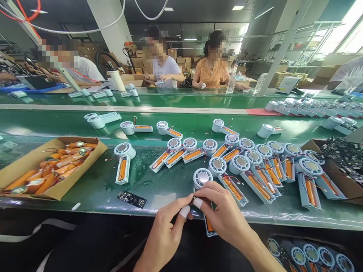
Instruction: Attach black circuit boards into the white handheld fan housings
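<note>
At the bench's front edge, a light-blue fan unit (202, 176) with a round grille lies under my hands, its handle with an orange battery sticking out over the edge. My left hand (170, 223) has its thumb and index finger pinched beside the unit, a white cover on the thumb. Opposite it, my right hand (219, 211) pinches at the same spot, also with a white-covered thumb. The fingertips nearly meet around something small and dark that I cannot make out. Left of them, a black circuit board (132, 199) lies flat on the green bench (96, 196).
Several open fan units (251, 181) crowd the bench at the right, beside a box of circuit boards (344, 156). A cardboard box (64, 189) of orange batteries sits at the left. Finished-looking units (314, 107) line the far side, where people (212, 73) sit.
</note>
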A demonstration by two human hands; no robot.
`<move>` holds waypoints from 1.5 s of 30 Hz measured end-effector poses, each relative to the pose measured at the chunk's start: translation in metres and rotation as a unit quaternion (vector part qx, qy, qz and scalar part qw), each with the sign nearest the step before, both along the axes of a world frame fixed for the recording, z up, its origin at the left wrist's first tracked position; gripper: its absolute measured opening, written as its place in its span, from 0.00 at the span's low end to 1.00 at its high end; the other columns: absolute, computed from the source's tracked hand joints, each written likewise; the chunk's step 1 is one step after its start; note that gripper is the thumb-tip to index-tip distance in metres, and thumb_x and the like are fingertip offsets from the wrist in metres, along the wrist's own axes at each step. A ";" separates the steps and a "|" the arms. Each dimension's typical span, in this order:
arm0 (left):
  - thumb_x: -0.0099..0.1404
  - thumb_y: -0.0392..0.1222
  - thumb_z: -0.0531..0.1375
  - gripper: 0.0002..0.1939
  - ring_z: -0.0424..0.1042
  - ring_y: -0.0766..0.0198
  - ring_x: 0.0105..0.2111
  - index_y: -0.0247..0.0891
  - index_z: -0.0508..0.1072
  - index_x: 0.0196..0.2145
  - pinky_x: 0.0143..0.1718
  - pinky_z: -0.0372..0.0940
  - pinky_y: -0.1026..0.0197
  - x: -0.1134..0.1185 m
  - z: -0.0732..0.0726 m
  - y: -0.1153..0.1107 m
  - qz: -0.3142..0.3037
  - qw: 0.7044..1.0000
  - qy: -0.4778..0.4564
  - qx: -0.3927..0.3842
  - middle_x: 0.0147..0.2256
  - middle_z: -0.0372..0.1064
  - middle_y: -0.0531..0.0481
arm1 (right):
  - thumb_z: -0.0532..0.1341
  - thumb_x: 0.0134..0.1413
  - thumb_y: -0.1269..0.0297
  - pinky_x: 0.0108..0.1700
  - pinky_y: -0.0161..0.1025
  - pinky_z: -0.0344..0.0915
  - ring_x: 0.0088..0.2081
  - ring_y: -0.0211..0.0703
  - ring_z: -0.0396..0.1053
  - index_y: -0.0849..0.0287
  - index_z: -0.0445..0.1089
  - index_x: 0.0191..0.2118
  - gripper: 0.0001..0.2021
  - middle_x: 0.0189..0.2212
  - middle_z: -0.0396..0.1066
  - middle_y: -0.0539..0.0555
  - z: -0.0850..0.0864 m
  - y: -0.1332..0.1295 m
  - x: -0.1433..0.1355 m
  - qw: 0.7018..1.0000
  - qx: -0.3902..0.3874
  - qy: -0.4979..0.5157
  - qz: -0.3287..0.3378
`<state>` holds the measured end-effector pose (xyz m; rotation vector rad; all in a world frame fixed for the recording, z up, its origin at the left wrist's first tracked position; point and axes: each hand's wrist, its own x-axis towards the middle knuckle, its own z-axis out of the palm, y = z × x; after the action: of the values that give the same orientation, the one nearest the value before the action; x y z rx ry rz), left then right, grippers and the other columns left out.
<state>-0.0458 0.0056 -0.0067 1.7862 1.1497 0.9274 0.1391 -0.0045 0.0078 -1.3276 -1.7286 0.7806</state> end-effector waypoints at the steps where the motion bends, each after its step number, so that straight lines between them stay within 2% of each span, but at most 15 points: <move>1: 0.70 0.43 0.57 0.14 0.76 0.63 0.27 0.42 0.80 0.47 0.28 0.71 0.68 0.000 -0.001 0.000 -0.006 1.000 0.004 0.006 0.30 0.78 0.49 | 0.60 0.61 0.76 0.38 0.37 0.64 0.37 0.43 0.68 0.56 0.78 0.40 0.11 0.34 0.72 0.52 -0.001 -0.001 -0.002 1.000 0.002 -0.005 -0.008; 5: 0.71 0.42 0.56 0.14 0.76 0.63 0.29 0.42 0.80 0.47 0.39 0.71 0.65 0.000 0.000 -0.001 -0.019 0.999 0.025 0.017 0.33 0.79 0.49 | 0.60 0.61 0.75 0.37 0.37 0.63 0.36 0.43 0.67 0.56 0.78 0.36 0.10 0.32 0.71 0.52 0.003 -0.001 -0.005 1.000 -0.018 -0.014 -0.017; 8: 0.71 0.45 0.55 0.16 0.75 0.61 0.30 0.40 0.77 0.50 0.35 0.70 0.64 0.003 0.008 -0.001 -0.005 0.999 0.027 -0.036 0.32 0.76 0.48 | 0.60 0.62 0.71 0.39 0.37 0.64 0.37 0.42 0.68 0.55 0.78 0.39 0.08 0.36 0.72 0.52 0.009 0.003 0.002 0.999 -0.046 0.026 0.007; 11: 0.70 0.48 0.54 0.19 0.73 0.61 0.27 0.37 0.74 0.53 0.30 0.70 0.64 0.009 0.014 -0.002 0.032 0.993 -0.005 -0.113 0.29 0.73 0.50 | 0.58 0.67 0.60 0.40 0.37 0.64 0.38 0.42 0.68 0.55 0.76 0.46 0.11 0.40 0.72 0.53 0.011 0.003 0.012 0.994 -0.055 0.086 -0.036; 13: 0.70 0.51 0.54 0.21 0.72 0.61 0.26 0.37 0.73 0.54 0.30 0.70 0.62 0.012 0.015 -0.007 0.052 0.987 -0.030 -0.149 0.28 0.73 0.50 | 0.54 0.70 0.51 0.36 0.37 0.64 0.34 0.41 0.67 0.56 0.74 0.51 0.18 0.34 0.71 0.52 0.010 -0.002 0.015 0.986 -0.093 0.120 -0.070; 15: 0.69 0.54 0.55 0.23 0.73 0.60 0.29 0.39 0.73 0.54 0.35 0.71 0.61 0.014 0.014 -0.014 0.063 0.982 -0.057 -0.169 0.33 0.76 0.48 | 0.51 0.70 0.45 0.32 0.36 0.62 0.29 0.40 0.64 0.57 0.71 0.54 0.23 0.29 0.68 0.50 0.009 -0.010 0.013 0.975 -0.151 0.153 -0.050; 18: 0.70 0.59 0.54 0.24 0.76 0.55 0.45 0.44 0.76 0.53 0.49 0.70 0.58 0.014 0.011 -0.025 0.072 0.968 -0.134 -0.198 0.48 0.76 0.46 | 0.59 0.65 0.48 0.32 0.36 0.61 0.30 0.39 0.63 0.54 0.69 0.55 0.20 0.30 0.68 0.48 0.008 -0.021 0.009 0.971 -0.190 0.145 -0.003; 20: 0.71 0.61 0.52 0.25 0.73 0.52 0.52 0.44 0.78 0.51 0.54 0.68 0.56 0.013 0.007 -0.027 0.069 0.959 -0.168 -0.216 0.51 0.75 0.46 | 0.64 0.61 0.53 0.34 0.35 0.60 0.32 0.39 0.62 0.54 0.70 0.52 0.17 0.30 0.67 0.47 0.007 -0.022 0.009 0.973 -0.188 0.133 -0.007; 24: 0.68 0.57 0.56 0.21 0.75 0.53 0.43 0.40 0.77 0.48 0.46 0.70 0.56 0.017 -0.002 -0.015 0.059 0.976 -0.093 -0.190 0.45 0.77 0.44 | 0.65 0.59 0.56 0.35 0.35 0.62 0.32 0.37 0.63 0.56 0.71 0.46 0.13 0.32 0.65 0.48 0.004 -0.013 0.018 0.946 -0.209 0.248 0.017; 28: 0.64 0.52 0.61 0.20 0.71 0.59 0.32 0.37 0.76 0.48 0.35 0.66 0.59 0.030 -0.004 -0.002 0.021 0.986 -0.016 -0.167 0.39 0.77 0.45 | 0.67 0.56 0.53 0.34 0.33 0.62 0.31 0.36 0.63 0.58 0.71 0.41 0.14 0.31 0.66 0.49 0.007 -0.007 0.022 0.909 -0.213 0.348 0.079; 31: 0.65 0.53 0.61 0.19 0.72 0.59 0.32 0.36 0.77 0.45 0.33 0.65 0.61 0.036 0.003 0.000 -0.065 0.964 -0.083 -0.243 0.36 0.77 0.47 | 0.68 0.55 0.52 0.34 0.33 0.62 0.31 0.36 0.62 0.58 0.71 0.38 0.15 0.30 0.66 0.49 0.009 -0.012 0.020 0.904 -0.201 0.362 0.109; 34: 0.64 0.53 0.62 0.19 0.75 0.55 0.39 0.36 0.77 0.45 0.39 0.67 0.60 0.036 0.005 -0.002 -0.135 0.930 -0.168 -0.299 0.38 0.78 0.47 | 0.67 0.57 0.50 0.33 0.34 0.64 0.30 0.37 0.64 0.58 0.71 0.40 0.16 0.32 0.67 0.51 0.008 -0.024 0.018 0.914 -0.200 0.328 0.132; 36: 0.64 0.53 0.61 0.20 0.75 0.50 0.47 0.36 0.76 0.47 0.45 0.68 0.58 0.035 0.003 -0.007 -0.114 0.928 -0.186 -0.301 0.43 0.78 0.45 | 0.67 0.57 0.50 0.38 0.37 0.67 0.35 0.41 0.67 0.57 0.72 0.44 0.17 0.38 0.70 0.54 0.006 -0.032 0.018 0.935 -0.186 0.279 0.120; 40: 0.67 0.51 0.57 0.26 0.61 0.49 0.65 0.41 0.67 0.59 0.63 0.59 0.53 0.034 -0.001 -0.020 0.023 0.945 -0.134 -0.296 0.62 0.67 0.44 | 0.66 0.58 0.52 0.46 0.42 0.68 0.41 0.46 0.71 0.55 0.73 0.48 0.16 0.43 0.73 0.56 0.006 -0.039 0.022 0.959 -0.167 0.222 0.056; 45: 0.68 0.48 0.53 0.24 0.52 0.49 0.70 0.42 0.68 0.60 0.66 0.56 0.50 0.040 0.005 -0.029 0.148 0.928 -0.138 -0.311 0.66 0.62 0.47 | 0.65 0.61 0.55 0.49 0.41 0.70 0.45 0.46 0.73 0.53 0.70 0.49 0.14 0.44 0.74 0.55 0.012 -0.034 0.025 0.953 -0.147 0.264 0.012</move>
<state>-0.0058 -0.0236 -0.0015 0.9570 1.3572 0.8250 0.1643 -0.0384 0.0196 -1.1448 -1.2364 1.3114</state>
